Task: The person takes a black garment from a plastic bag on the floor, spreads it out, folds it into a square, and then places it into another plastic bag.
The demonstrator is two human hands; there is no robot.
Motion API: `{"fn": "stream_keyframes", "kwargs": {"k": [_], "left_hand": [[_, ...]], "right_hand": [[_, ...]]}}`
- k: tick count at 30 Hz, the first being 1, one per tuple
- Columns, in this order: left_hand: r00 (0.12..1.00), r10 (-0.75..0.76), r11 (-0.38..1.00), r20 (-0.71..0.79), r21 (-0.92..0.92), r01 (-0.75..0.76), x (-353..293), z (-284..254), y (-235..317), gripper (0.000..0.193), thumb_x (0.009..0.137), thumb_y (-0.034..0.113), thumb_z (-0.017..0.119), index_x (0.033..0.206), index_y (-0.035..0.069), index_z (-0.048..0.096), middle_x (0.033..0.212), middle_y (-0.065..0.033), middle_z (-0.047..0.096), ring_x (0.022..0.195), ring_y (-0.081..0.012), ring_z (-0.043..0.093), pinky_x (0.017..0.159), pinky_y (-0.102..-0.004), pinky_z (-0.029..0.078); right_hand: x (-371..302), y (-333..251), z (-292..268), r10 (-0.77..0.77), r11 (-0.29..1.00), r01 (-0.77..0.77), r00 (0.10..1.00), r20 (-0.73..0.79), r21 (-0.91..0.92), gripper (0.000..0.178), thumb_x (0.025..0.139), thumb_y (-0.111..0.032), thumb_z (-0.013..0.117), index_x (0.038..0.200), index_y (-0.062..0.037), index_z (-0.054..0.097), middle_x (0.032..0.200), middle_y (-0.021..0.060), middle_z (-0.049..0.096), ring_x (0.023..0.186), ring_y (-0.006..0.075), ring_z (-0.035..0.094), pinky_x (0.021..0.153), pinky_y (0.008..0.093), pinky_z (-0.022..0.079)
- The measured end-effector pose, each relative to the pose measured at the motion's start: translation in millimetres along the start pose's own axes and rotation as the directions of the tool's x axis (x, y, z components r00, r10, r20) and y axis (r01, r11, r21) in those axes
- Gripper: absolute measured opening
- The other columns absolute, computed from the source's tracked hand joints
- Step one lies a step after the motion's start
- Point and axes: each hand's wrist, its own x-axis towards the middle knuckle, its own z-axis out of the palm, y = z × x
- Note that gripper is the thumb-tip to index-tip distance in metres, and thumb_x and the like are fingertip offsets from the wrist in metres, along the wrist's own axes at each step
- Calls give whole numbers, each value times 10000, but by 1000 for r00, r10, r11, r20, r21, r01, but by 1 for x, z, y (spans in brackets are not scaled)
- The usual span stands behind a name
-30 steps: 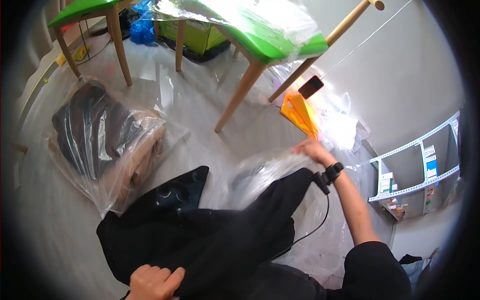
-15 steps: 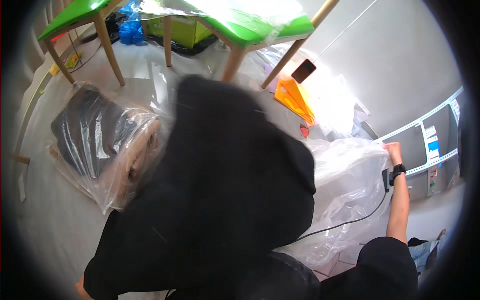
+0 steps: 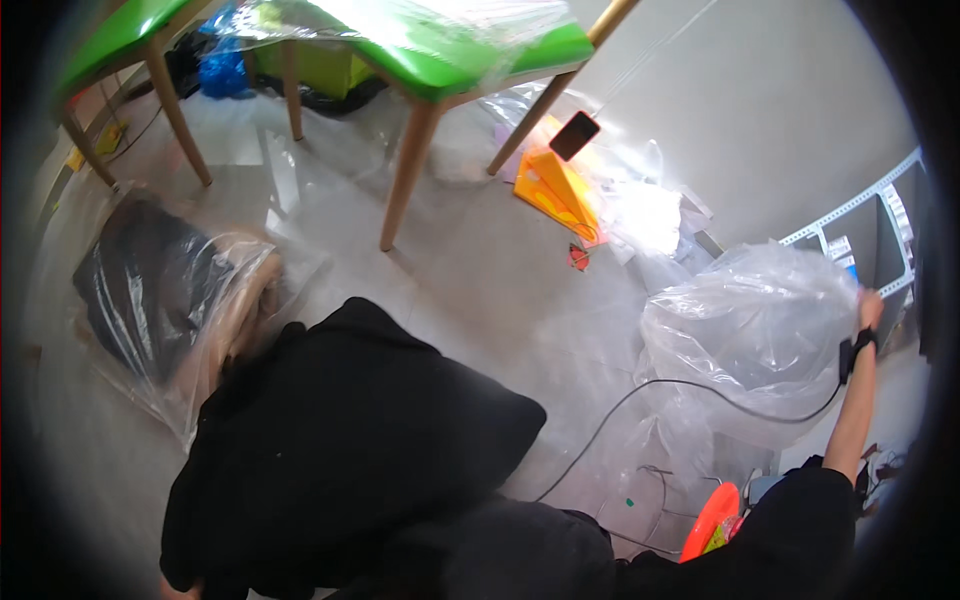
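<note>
My right hand [image 3: 870, 310] is out at the right, closed on the edge of a large clear plastic bag [image 3: 740, 320] that puffs out and hangs over the floor. A black band with a small box and a grey cable sits on that wrist. A big piece of black cloth [image 3: 350, 410], seemingly a garment, fills the lower left and middle; where it meets my clothing is hard to make out. Only a sliver of my left hand or wrist [image 3: 180, 590] shows beneath the cloth at the lower edge, its fingers hidden.
At left on the floor lies a clear bag [image 3: 150, 290] with dark and tan contents. Green chairs [image 3: 450, 75] with wooden legs stand ahead. Near the wall are an orange bag [image 3: 555, 195] and a hanging phone-like device [image 3: 575, 135]. A metal rack [image 3: 850, 215] and orange-red object [image 3: 712, 520] are at right.
The black cloth has dropped lower, uncovering the floor in the middle. My right hand has moved further right with the plastic bag, which looks fuller. The orange-red object has come into view.
</note>
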Motion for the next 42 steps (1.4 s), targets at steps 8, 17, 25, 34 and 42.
{"fn": "stream_keyframes", "kwargs": {"k": [8,17,25,34,42], "left_hand": [[909,-73,988,411,-95,122,-36,78,-37,791,532,234,828,1216,-19,522,1123,-168,627,1060,-288,585,967,-358,421],[766,-37,887,641,-333,321,29,139,0,923,664,385,832,1387,10,398,1299,-183,507,1185,-275,498,1009,-352,383],[716,-455,705,530,-277,653,-208,182,-98,869,653,335,812,1350,-7,423,1282,-185,524,1174,-281,512,997,-351,391],[630,-585,563,511,-302,769,-268,197,-87,810,640,279,790,1310,-27,452,1263,-188,543,1161,-287,527,985,-351,400],[592,-643,472,485,-358,806,-280,209,-79,759,629,229,771,1274,-44,478,1246,-191,560,1150,-293,540,974,-350,409]], "right_hand": [[-303,-298,-8,-149,925,367,592,792,-100,588,743,-215,745,1273,-65,540,1257,185,567,1197,326,526,969,443,455],[-459,-710,-210,-701,645,-223,-554,449,731,983,801,-583,664,1434,55,267,1366,207,471,1284,273,440,1023,343,388],[-525,-709,-288,-656,598,-513,-755,8,616,1037,725,-363,824,1451,43,204,1409,166,405,1289,253,409,1087,326,334],[-625,-791,-423,-514,-123,-252,-811,-279,960,1023,741,-537,730,1382,114,268,1281,276,501,1235,329,478,1010,377,393],[-646,-966,-653,-718,-377,611,283,-636,696,968,643,-623,728,1380,-77,419,1434,271,344,1312,477,316,988,723,224]]}}
